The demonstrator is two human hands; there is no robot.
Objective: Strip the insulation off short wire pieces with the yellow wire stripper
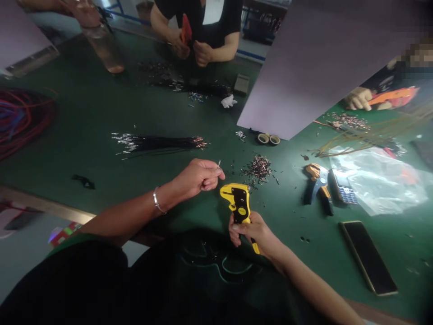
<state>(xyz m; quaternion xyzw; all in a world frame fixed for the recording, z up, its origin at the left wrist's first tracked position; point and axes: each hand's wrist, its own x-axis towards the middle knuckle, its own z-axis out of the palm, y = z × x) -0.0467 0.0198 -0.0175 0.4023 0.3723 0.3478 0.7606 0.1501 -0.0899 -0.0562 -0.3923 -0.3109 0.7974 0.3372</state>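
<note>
My left hand (203, 175) is closed in a pinch, with a thin wire (219, 164) whose pale tip sticks up past the fingertips; the rest of it is hidden. Wrapped round the handles of a yellow and black wire stripper (241, 202) is my right hand (259, 228). The stripper's jaws point up, just right of my left hand and apart from it. Beyond my left hand lies a bundle of black wires (162, 143), with silvery ends at the left and copper ends at the right. Stripped scraps (260, 168) are heaped beyond the stripper.
Tape rolls (269, 139) lie near a pale panel (291, 72). At right are another stripper (318, 185), a keypad device (343, 186), a clear plastic bag (389, 180) and a phone (368, 257). Red wire coils (23, 117) lie left. Co-workers hold red-orange tools (186, 30) across the table.
</note>
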